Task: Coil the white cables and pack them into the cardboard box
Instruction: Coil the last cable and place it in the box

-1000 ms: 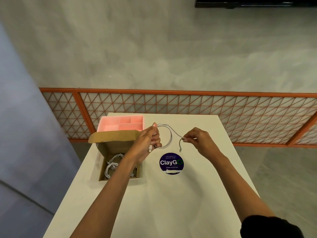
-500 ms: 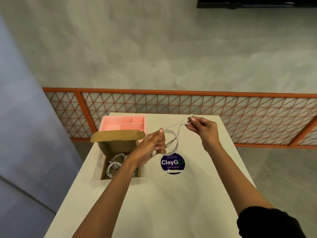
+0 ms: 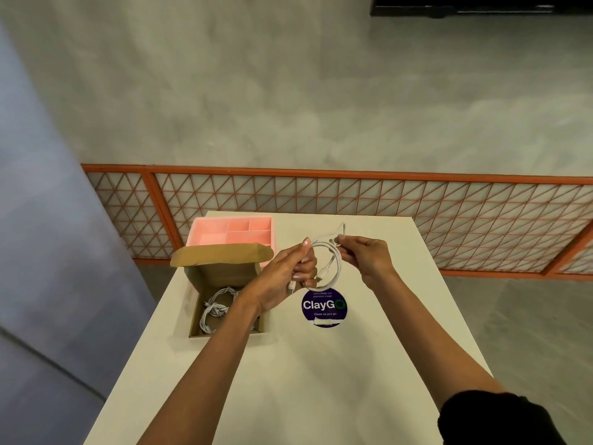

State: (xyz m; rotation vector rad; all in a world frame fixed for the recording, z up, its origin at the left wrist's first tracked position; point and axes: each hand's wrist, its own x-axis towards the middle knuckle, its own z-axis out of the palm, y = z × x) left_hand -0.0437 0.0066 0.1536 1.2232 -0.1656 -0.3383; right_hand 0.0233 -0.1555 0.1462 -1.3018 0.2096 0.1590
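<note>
White cable (image 3: 339,264) has one more loop now, as the right hand (image 3: 369,256) pinching its loose end comes back to the left hand (image 3: 282,277) gripping its loops just right of the cardboard box (image 3: 224,271), so it looks nearly ready to pack.

Both bare forearms stretch forward and angle inward, bringing the hands close together above the tabletop (image 3: 288,380). The left hand (image 3: 284,276) curls its fingers (image 3: 303,268) around a coiled white cable (image 3: 337,271). The right hand (image 3: 369,256) pinches the same cable.
</note>
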